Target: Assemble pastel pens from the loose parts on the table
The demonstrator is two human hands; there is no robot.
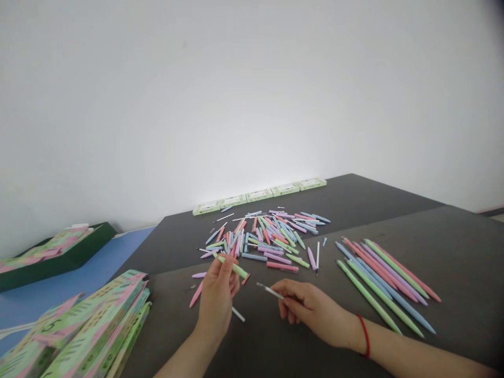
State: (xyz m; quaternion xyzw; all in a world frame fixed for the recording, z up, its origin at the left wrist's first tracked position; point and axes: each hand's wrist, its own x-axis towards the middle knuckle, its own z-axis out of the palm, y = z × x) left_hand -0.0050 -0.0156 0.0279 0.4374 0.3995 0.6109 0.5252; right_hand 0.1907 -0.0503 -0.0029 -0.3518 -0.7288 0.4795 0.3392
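My left hand [220,289] is closed on a green pen barrel [239,271], which points down to the right. To its right, my right hand [305,304] pinches a thin white refill [273,292] whose clear tip faces the left hand. The barrel and the refill are apart. Beyond both hands lies a loose pile of pink, blue, green and purple pen parts [275,236]. A small red piece [245,279] lies by the barrel's end, and a white stick [238,314] is on the table beside my left wrist.
Several long pens [388,273] lie side by side at the right on the dark table [444,236]. Flat green boxes [259,195] line the back edge. Printed green and pink packages [94,325] are stacked at the near left, with a dark green tray [74,255] beyond.
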